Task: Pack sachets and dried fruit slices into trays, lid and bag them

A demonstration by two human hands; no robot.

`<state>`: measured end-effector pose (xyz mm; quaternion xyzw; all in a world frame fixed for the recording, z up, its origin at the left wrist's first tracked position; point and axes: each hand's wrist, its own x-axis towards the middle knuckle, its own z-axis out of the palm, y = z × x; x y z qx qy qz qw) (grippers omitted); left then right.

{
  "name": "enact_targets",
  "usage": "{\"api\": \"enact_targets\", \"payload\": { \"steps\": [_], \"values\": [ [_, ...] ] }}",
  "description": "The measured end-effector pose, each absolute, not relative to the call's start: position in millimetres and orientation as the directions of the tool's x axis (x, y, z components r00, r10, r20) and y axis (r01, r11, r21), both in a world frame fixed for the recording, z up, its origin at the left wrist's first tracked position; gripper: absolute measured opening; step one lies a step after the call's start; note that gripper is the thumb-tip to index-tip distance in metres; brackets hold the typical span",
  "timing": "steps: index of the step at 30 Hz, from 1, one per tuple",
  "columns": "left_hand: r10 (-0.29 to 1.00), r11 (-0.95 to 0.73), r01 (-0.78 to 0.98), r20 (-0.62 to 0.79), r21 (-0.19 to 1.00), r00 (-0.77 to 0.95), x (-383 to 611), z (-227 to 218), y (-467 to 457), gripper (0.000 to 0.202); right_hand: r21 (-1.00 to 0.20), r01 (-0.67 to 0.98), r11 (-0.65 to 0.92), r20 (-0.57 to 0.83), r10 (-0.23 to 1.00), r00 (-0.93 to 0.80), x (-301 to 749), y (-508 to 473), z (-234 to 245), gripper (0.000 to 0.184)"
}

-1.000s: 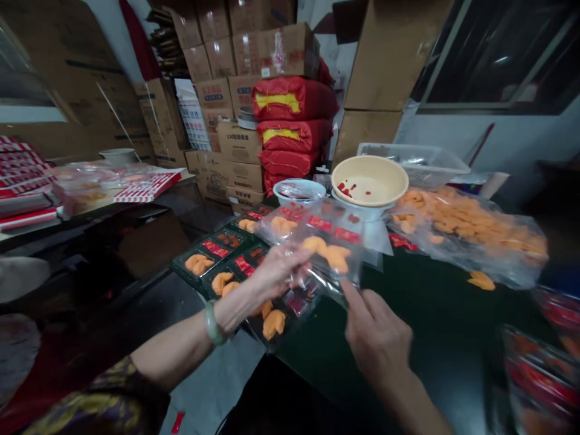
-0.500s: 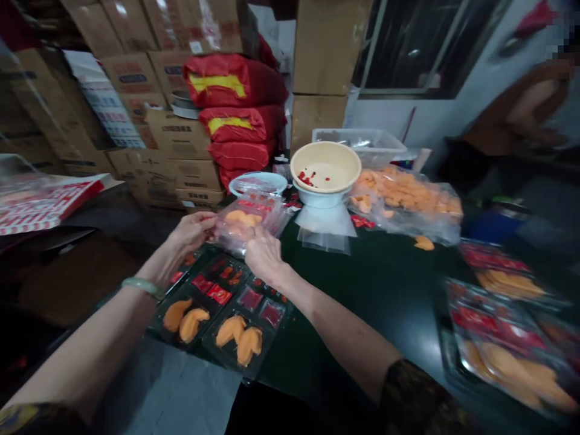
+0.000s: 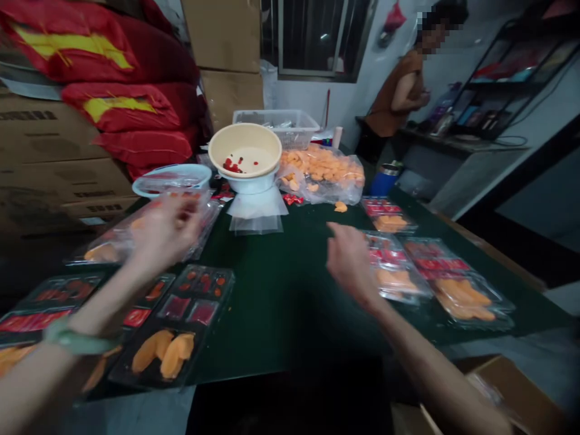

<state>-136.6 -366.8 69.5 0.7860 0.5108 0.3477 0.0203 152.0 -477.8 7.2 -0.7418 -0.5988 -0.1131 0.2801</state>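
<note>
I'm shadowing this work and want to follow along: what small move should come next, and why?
I'd probably bring the right hand across to the tray at front left; that hand looks empty beside the packs on the right, and the tray, holding orange pieces, lies untouched.

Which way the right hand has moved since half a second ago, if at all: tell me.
Yes: the right hand went rightward, from left of the cream bowl to right of it.
</note>
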Motion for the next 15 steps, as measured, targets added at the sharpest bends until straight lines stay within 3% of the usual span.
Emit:
{"api": "enact_targets", "payload": {
  "steps": [3, 5, 7, 10, 12, 15],
  "values": [
    [0.677, -0.735, 0.512, 0.425, 0.445, 0.601, -29, 41, -392, 0.023, -0.133, 0.814, -0.565, 0.308, 0.757, 0.576, 239, -510, 2, 0.037],
    [0.534, -0.811, 0.331, 0.378, 0.483, 0.757, 35, 16, -408, 0.026, -0.073, 0.718, -0.692, 0.115, 0.709, 0.695, 275, -525, -4, 0.036],
    [0.378, -0.868, 0.192, 0.357, 0.459, 0.854, 85, -8, -424, 0.036, -0.072, 0.676, -0.733, -0.018, 0.679, 0.734, 292, -533, -10, 0.037],
    [0.167, -0.911, 0.069, 0.21, 0.406, 0.963, 129, -34, -440, 0.05, -0.126, 0.669, -0.733, -0.067, 0.679, 0.731, 296, -533, -20, 0.038],
    [0.13, -0.918, 0.067, 0.137, 0.391, 0.982, 139, -44, -444, 0.054, -0.185, 0.66, -0.729, -0.078, 0.68, 0.729, 295, -529, -25, 0.037],
    [0.141, -0.911, 0.063, 0.162, 0.407, 0.977, 136, -54, -443, 0.053, -0.305, 0.617, -0.726, -0.07, 0.663, 0.745, 302, -523, -28, 0.035]
  ]
}}
